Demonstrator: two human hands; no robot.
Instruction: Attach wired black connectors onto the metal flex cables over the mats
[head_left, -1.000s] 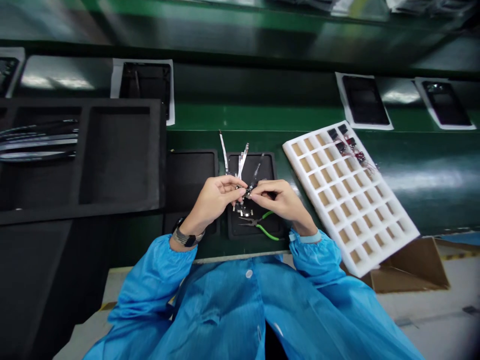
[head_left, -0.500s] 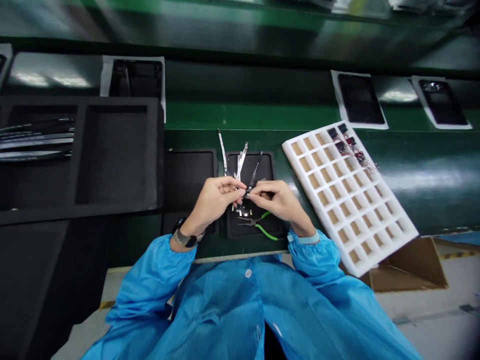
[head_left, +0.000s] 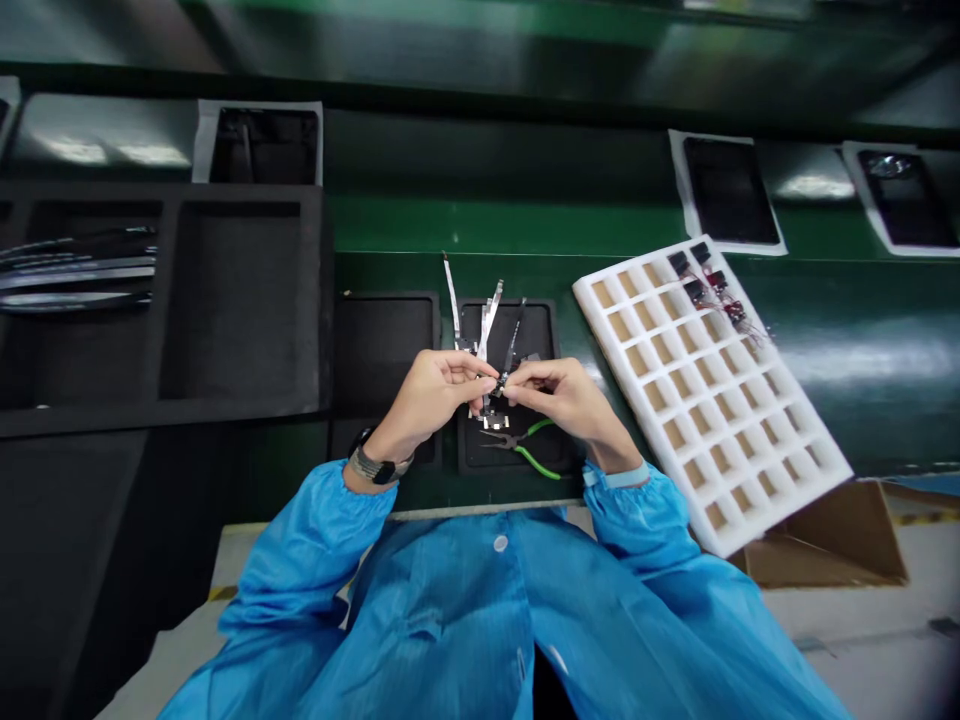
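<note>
Between my fingertips is a small dark circuit board (head_left: 501, 383) with a black flat cable rising from it. My left hand (head_left: 442, 390) pinches its left side with thumb and forefinger. Opposite, my right hand (head_left: 559, 395) grips the board's right side, its fingers almost touching the left ones. White ribbon cables (head_left: 491, 312) and more small boards (head_left: 495, 421) lie beneath and behind my hands, over a black tray (head_left: 545, 320). Green-handled pliers (head_left: 517, 441) rest in that tray below my right hand. My fingers hide part of the held board.
At right a white foam tray (head_left: 705, 385) with many pockets holds several small black parts with red wires (head_left: 716, 283). It overhangs a cardboard box (head_left: 840, 540). A large black foam tray (head_left: 315, 300) with flat cables stands left. Dark panels (head_left: 727, 190) lie along the back.
The view has shifted slightly, so the surroundings sit a little differently in the picture. Both hands stay pinched together on the small board, with only slight finger movement.
</note>
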